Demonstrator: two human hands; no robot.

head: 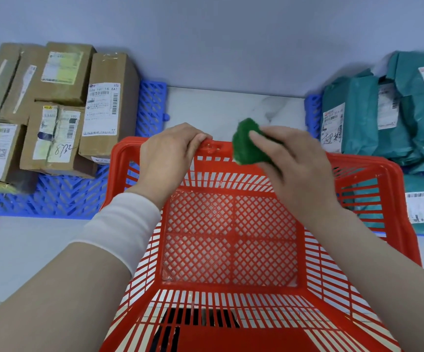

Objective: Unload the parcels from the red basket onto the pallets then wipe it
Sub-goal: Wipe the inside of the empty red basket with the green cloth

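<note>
One red basket (231, 240) stands empty on the floor between two blue pallets (53, 196), one carrying six cardboard boxes (109, 105), the other several teal bags (358, 118). The left hand (167, 153) grips the far rim, fingers curled. The right hand (297, 168) pinches one green scouring pad (246, 143) against that rim.

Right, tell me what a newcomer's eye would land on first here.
The empty red basket fills the centre. The left hand grips its far rim while the right hand presses a green scouring pad against that rim. Brown cardboard boxes sit stacked on the blue pallet at left, teal mailer bags at right.
</note>
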